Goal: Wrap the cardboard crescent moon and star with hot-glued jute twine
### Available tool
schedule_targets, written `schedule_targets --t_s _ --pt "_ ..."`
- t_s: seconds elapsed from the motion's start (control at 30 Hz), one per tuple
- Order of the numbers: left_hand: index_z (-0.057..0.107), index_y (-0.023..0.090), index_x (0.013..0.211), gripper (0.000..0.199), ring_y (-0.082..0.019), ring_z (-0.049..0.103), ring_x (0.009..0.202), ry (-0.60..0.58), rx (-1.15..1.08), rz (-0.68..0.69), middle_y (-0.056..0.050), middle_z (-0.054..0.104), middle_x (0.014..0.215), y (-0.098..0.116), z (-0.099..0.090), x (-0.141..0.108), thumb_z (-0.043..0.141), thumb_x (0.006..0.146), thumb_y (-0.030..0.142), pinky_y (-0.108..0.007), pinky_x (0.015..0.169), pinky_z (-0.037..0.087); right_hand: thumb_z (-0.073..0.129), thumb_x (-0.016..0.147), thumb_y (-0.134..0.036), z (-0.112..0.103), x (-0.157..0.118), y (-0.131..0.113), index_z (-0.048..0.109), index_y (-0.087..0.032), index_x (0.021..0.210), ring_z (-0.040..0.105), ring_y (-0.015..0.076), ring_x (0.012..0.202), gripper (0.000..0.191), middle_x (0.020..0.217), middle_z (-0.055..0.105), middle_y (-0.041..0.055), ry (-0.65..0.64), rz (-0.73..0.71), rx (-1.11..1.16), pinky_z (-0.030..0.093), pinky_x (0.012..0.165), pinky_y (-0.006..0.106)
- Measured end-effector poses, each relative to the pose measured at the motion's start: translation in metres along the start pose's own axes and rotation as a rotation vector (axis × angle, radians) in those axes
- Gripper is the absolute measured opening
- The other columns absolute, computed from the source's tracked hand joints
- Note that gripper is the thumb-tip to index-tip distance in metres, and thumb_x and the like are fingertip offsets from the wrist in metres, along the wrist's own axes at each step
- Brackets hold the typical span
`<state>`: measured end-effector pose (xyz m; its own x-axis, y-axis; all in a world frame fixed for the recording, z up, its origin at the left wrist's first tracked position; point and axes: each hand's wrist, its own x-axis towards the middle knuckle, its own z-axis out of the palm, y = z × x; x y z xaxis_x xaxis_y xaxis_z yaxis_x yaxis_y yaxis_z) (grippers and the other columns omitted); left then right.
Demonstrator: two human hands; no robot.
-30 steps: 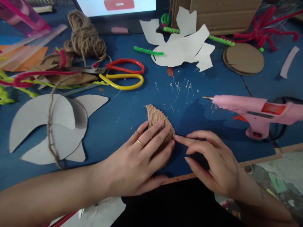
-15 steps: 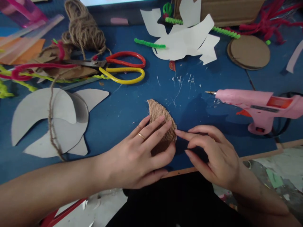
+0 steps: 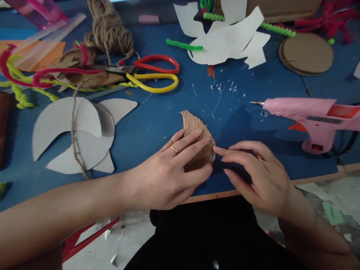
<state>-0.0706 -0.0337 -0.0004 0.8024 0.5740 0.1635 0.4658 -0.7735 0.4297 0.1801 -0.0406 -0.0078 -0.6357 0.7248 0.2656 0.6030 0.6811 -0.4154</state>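
Observation:
A half-moon piece coiled with jute twine (image 3: 194, 126) lies on the blue table, its lower part under my left hand (image 3: 171, 172). My left fingers press across the coils, and a gold ring shows on one of them. My right hand (image 3: 254, 170) lies just to the right, its index fingertip touching the piece's right edge. A ring shows on this hand too. The underside of the piece is hidden.
Scissors with red and yellow handles (image 3: 153, 71), a jute twine ball (image 3: 111, 32) and grey card cutouts (image 3: 67, 127) lie to the left. A pink hot glue gun (image 3: 312, 120) rests to the right. White paper cutouts (image 3: 227, 45) and a cardboard disc (image 3: 306, 54) lie beyond.
The whole scene has shifted up and slightly right in view as my head moved. Both hands stay at the coiled piece, which still lies under my left fingers.

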Motion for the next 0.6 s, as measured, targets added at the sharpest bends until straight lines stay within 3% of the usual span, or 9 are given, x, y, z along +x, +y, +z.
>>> schedule_targets --t_s 0.2,0.4,0.6 --pt "0.061 0.019 0.113 0.025 -0.038 0.022 0.145 0.008 -0.018 0.008 -0.018 0.035 0.151 0.0001 -0.0004 -0.0003 0.049 0.091 0.018 -0.062 0.113 0.028 0.056 0.088 -0.015 0.0001 0.0014 -0.0011 0.057 -0.017 0.111 0.057 0.0213 0.107 0.023 0.121 0.067 0.0070 0.008 0.006 -0.005 0.051 0.092 0.039" --pt "0.062 0.018 0.109 0.020 -0.033 0.026 0.145 0.058 -0.016 -0.022 -0.018 0.045 0.145 -0.0001 0.0025 -0.0003 0.048 0.096 0.022 -0.058 0.116 0.030 0.055 0.088 -0.013 -0.0011 0.0023 -0.0021 0.056 -0.018 0.112 0.058 0.0212 0.106 0.025 0.120 0.067 0.0089 -0.005 0.007 -0.017 0.053 0.091 0.039" --pt "0.063 0.023 0.112 0.021 -0.033 0.026 0.145 0.048 -0.005 -0.037 -0.014 0.046 0.145 0.0021 0.0030 0.0008 0.050 0.096 0.024 -0.060 0.115 0.030 0.055 0.088 -0.014 -0.0001 0.0015 -0.0013 0.056 -0.019 0.112 0.059 0.0227 0.106 0.025 0.118 0.068 0.0084 0.001 0.019 -0.017 0.053 0.091 0.041"
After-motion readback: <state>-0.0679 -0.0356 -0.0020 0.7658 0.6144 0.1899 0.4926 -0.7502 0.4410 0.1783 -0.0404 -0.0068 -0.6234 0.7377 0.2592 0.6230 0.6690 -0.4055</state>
